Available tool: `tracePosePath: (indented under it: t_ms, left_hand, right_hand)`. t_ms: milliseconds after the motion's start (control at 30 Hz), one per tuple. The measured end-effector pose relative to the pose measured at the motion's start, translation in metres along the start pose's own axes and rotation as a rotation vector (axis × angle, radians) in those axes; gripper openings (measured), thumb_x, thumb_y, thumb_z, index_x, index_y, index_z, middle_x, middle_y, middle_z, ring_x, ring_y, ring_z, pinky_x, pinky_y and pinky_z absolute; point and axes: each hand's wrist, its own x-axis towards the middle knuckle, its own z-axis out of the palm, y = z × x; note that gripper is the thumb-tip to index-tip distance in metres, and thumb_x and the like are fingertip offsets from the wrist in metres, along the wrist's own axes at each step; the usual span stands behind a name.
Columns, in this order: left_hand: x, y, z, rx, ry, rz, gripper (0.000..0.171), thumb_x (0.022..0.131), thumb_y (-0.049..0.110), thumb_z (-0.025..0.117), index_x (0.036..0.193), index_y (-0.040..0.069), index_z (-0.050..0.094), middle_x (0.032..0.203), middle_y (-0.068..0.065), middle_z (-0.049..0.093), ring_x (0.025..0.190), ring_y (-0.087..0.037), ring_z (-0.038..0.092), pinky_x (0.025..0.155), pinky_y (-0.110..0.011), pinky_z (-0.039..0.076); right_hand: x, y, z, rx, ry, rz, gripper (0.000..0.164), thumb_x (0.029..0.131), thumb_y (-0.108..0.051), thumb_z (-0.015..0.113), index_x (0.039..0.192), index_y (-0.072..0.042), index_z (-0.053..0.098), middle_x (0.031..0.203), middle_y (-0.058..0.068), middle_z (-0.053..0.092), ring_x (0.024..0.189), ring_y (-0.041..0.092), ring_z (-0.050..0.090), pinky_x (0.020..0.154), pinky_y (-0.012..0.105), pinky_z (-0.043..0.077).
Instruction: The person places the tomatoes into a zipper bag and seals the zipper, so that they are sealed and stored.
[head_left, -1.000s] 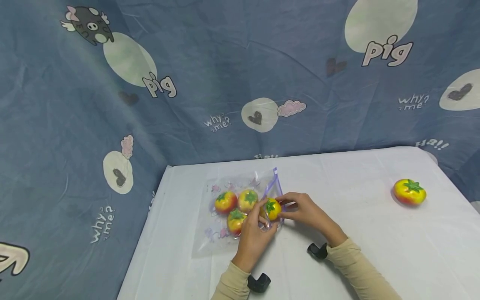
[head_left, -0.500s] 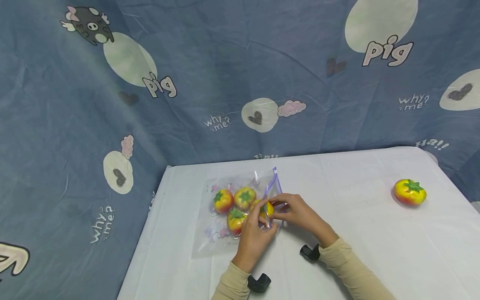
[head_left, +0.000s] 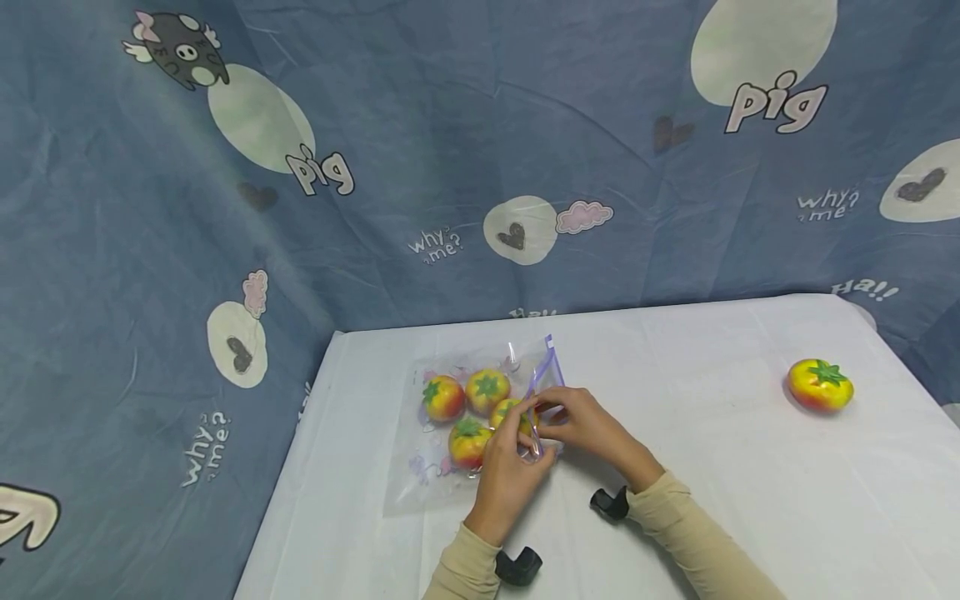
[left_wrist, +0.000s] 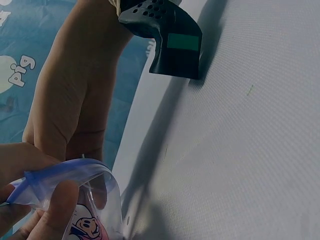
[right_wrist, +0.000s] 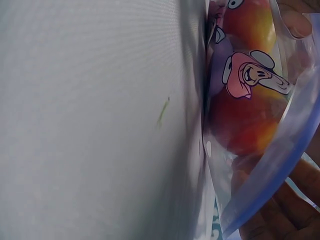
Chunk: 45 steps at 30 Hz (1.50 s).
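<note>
A clear zip bag (head_left: 412, 475) with a purple zip edge and cartoon prints lies on the table, its mouth facing right. Several yellow-red toy persimmons (head_left: 444, 398) with green leafy tops are inside. My left hand (head_left: 504, 479) pinches the bag's rim, also seen as a purple zip strip (left_wrist: 65, 172) in the left wrist view. My right hand (head_left: 588, 425) reaches into the mouth and holds a toy persimmon (head_left: 506, 412) by its right end; the fingers partly hide it. In the right wrist view, the right fingers (right_wrist: 285, 212) show behind the zip edge.
Another toy persimmon (head_left: 820, 385) sits far right on the white-covered table (head_left: 697, 375). A blue printed curtain (head_left: 420, 125) hangs behind and to the left. Black wrist-worn pieces (head_left: 518, 567) stick out below both wrists.
My right hand has moved left with its toy persimmon, from the mouth further into the bag. The other persimmons inside have shifted slightly left. My left hand has stayed at the rim.
</note>
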Motion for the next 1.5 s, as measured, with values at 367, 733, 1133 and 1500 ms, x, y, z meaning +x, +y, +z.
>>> tracePosePath:
  t_ms: [367, 733, 1133, 1500]
  left_hand:
    - [0.000, 0.000, 0.000, 0.023, 0.008, -0.004, 0.071, 0.076, 0.010, 0.089, 0.139, 0.018, 0.059, 0.078, 0.002, 0.063, 0.070, -0.008, 0.060, 0.071, -0.022, 0.049]
    - [-0.001, 0.001, 0.000, 0.013, 0.007, -0.008, 0.071, 0.077, 0.010, 0.088, 0.140, 0.018, 0.058, 0.079, 0.002, 0.065, 0.071, -0.008, 0.061, 0.070, -0.022, 0.050]
    - [0.000, 0.000, 0.000, 0.000, 0.014, 0.004, 0.070, 0.075, 0.007, 0.088, 0.139, 0.012, 0.060, 0.072, 0.001, 0.062, 0.067, -0.013, 0.062, 0.067, -0.022, 0.049]
    - [0.000, 0.000, 0.002, -0.008, 0.020, 0.014, 0.070, 0.074, 0.006, 0.089, 0.138, 0.013, 0.060, 0.072, 0.002, 0.062, 0.067, -0.013, 0.061, 0.065, -0.022, 0.049]
  right_hand:
    - [0.002, 0.001, 0.004, 0.011, -0.003, -0.001, 0.027, 0.084, -0.002, 0.081, 0.109, 0.001, 0.072, 0.100, 0.015, 0.073, 0.096, 0.034, 0.075, 0.083, 0.036, 0.063]
    - [-0.002, 0.005, 0.001, 0.045, -0.023, 0.009, 0.032, 0.087, -0.004, 0.080, 0.117, 0.002, 0.071, 0.108, 0.018, 0.075, 0.100, 0.036, 0.075, 0.088, 0.040, 0.062]
    - [-0.018, 0.012, -0.019, 0.086, 0.088, 0.032, 0.039, 0.086, -0.003, 0.081, 0.121, 0.008, 0.069, 0.116, 0.025, 0.073, 0.104, 0.041, 0.073, 0.089, 0.043, 0.061]
    - [-0.034, 0.019, -0.041, -0.035, 0.205, 0.019, 0.038, 0.083, -0.003, 0.083, 0.118, 0.006, 0.071, 0.117, 0.022, 0.074, 0.104, 0.039, 0.073, 0.088, 0.047, 0.061]
